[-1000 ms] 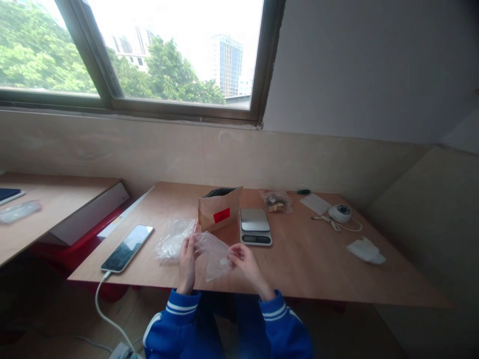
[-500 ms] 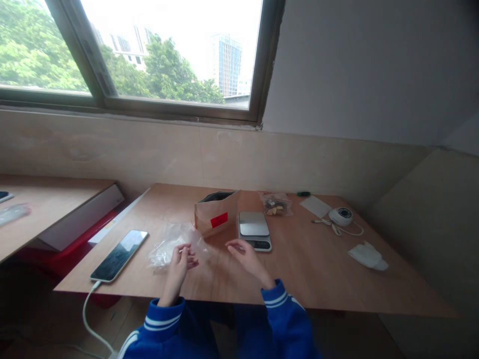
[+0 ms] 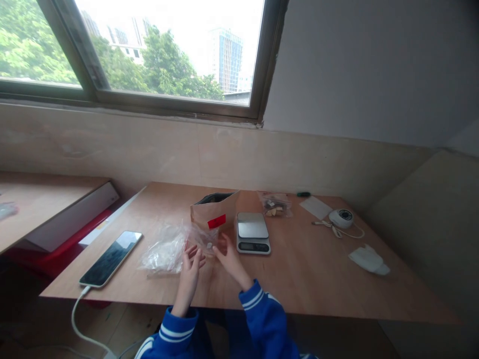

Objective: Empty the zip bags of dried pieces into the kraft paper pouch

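Note:
A clear plastic bag (image 3: 204, 236) with a small white piece in it is in front of the brown paper pouch (image 3: 200, 215), overlapping its red label. At its right edge is my right hand (image 3: 229, 257), thumb and fingers curved around the film; the exact grip is hard to make out. My left hand (image 3: 192, 264) is at the bag's lower left, fingers spread and slightly curled, with nothing visible in them. Crumpled clear bags (image 3: 164, 249) lie left of it. The pouch stands upright with its top open. A kitchen scale (image 3: 253, 227) sits right of my right hand.
A phone (image 3: 111, 259) with a charging cable lies at the left. Behind the scale is a bag of small parts (image 3: 275, 205). Further right are a white paper (image 3: 315, 207), a white dome camera (image 3: 340, 218) with cables and a crumpled white tissue (image 3: 369, 260). A green-handled tool (image 3: 303, 194) lies at the back.
My hands have come closer together, with the right moving left to the clear bag. That bag now covers the lower part of the red label. My left hand's fingers have spread.

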Motion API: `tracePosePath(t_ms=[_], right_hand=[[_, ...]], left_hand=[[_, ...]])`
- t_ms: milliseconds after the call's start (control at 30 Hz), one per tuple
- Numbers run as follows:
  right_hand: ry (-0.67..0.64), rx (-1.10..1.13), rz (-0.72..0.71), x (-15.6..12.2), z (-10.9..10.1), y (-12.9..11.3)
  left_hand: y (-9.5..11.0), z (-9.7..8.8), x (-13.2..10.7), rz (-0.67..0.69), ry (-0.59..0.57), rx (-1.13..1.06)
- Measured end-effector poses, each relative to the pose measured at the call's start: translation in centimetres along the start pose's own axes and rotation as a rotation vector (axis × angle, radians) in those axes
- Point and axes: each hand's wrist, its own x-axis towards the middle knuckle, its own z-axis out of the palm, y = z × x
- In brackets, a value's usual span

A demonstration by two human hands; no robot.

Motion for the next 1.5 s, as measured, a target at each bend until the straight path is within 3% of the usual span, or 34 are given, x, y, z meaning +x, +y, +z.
tracePosePath(t_ms=[100,267,367,500,533,667,800,867,933,1033,1133,1200,1300,1333,1400,1500], right_hand=[[-0.071,-0.041,-0.067,-0.3,1.4,-1.9],[-0.246,-0.277,-0.336,-3.9,1.9,-5.2],[-0.232,-0.295,-0.362,-5.3,2.0,-5.9],[0.065,-0.146,-0.215,-4.2,2.2,-5.1],[0.082,-0.078,-0.145,-3.5,2.3,-4.6],[-0.177,0.287,0.156,-1.7,2.6,-2.8],[-0.282,0.402,0.146,-1.8,1.9,-2.1],[-0.231,0.341,0.059,-1.3,0.2,-1.9],[-0.075,0.213,-0.043,0.3,-2.8,-1.6],[0.245,-0.106,-0.175,4.5,-9.4,0.0],[0.433,-0.417,-0.266,9.4,-15.8,2.4],[0.443,-0.606,-0.253,12.0,-18.7,4.1],[0.399,-0.776,-0.178,14.0,-20.6,6.1],[0.393,-0.806,-0.164,14.2,-20.8,6.6],[0.415,-0.843,-0.159,14.3,-20.9,7.3],[0.492,-0.864,-0.159,13.8,-21.0,7.3]], left_hand=[[0.5,-0.1,-0.1,-0.045,-0.023,-0.06],[2.9,-1.4,-1.4,-0.024,-0.015,-0.065],[4.7,-2.1,-2.1,0.049,-0.008,0.013],[6.2,-2.8,-2.3,0.078,-0.08,0.11],[6.3,-3.1,-2.3,0.08,-0.092,0.127],[5.9,-4.5,-2.1,0.085,0.004,0.19],[5.4,-6.0,-1.6,0.191,0.111,0.353],[5.5,-6.8,-1.1,0.232,0.172,0.405],[5.7,-7.7,-0.4,0.226,0.233,0.418],[6.1,-9.1,1.2,0.217,0.273,0.394],[6.3,-10.2,2.6,0.222,0.29,0.565],[6.4,-10.2,3.1,0.287,0.383,0.813],[6.2,-9.5,3.3,0.521,0.558,1.049],[6.0,-9.1,3.3,0.597,0.543,1.083],[4.9,-8.7,3.8,0.646,0.377,1.16],[2.2,-8.6,4.9,0.418,0.041,1.338]])
